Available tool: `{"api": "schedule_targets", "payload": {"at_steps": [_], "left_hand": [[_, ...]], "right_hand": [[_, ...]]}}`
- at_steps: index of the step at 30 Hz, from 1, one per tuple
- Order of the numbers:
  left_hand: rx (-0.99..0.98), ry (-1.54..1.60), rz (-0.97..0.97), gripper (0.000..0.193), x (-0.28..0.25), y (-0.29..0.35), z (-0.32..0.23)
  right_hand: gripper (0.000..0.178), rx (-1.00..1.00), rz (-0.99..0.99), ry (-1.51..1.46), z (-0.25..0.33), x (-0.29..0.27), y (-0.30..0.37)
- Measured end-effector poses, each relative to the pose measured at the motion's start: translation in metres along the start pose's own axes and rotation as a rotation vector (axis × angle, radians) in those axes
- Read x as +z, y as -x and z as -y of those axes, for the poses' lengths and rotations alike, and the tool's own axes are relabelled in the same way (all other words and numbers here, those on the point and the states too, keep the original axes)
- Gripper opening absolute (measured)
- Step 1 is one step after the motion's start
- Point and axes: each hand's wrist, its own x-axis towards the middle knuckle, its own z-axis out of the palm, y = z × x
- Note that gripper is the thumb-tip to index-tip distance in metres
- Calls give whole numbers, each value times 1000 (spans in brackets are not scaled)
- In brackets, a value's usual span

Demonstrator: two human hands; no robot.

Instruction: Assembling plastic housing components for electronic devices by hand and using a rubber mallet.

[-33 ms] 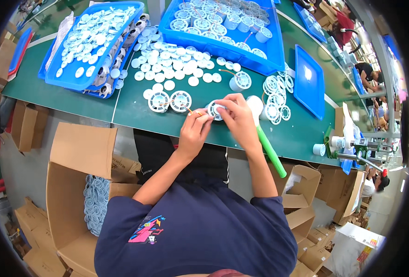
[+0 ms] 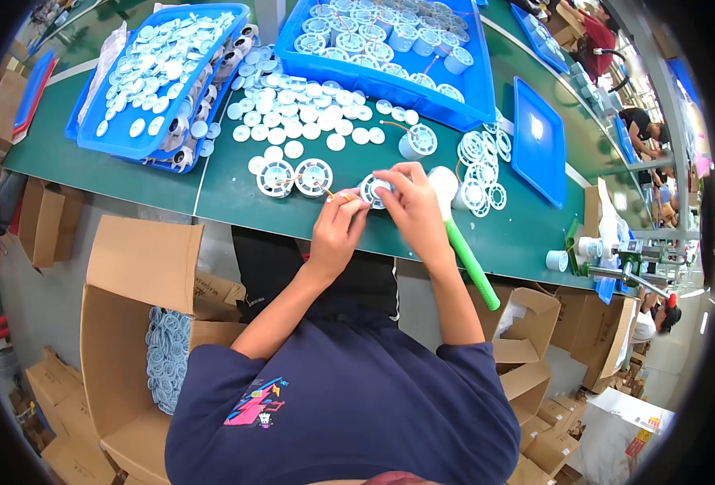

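In front of me on the green table [image 2: 244, 208] is a round white part [image 2: 371, 191] with a slotted rim. My right hand [image 2: 412, 202] is closed over its top, thumb and fingers on its middle; what lies under the fingertips is hidden. My left hand [image 2: 337, 230] is pinched at the part's near left side, with a thin orange wire [image 2: 328, 192] coming out by its fingertips. Two similar slotted round parts, a left one [image 2: 276, 179] and a right one [image 2: 313, 177], sit to the left. Beside my right hand lies a white-headed mallet [image 2: 472, 267] with a green handle.
Loose white discs [image 2: 309, 115] spread beyond my hands. A blue bin [image 2: 390, 90] holds several white cups; a blue tray [image 2: 123, 147] of discs stands far left. Slotted rings [image 2: 479, 174] and a blue lid [image 2: 540, 145] lie right. An open carton [image 2: 143, 259] stands below the table's edge.
The whole view has shifted very slightly. Both hands stay at the round white part with almost the same grip.
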Motion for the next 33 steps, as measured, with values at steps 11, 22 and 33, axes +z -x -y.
{"api": "schedule_targets", "payload": {"at_steps": [11,22,33], "left_hand": [[-101,97,-9,19,3,1,0],[-150,57,-36,21,2,3,2],[-108,33,13,22,5,-1,-3]], "right_hand": [[21,156,-4,-74,9,-2,3],[31,-55,-163,109,25,-11,16],[30,-120,-414,785,-225,-190,-138]]}}
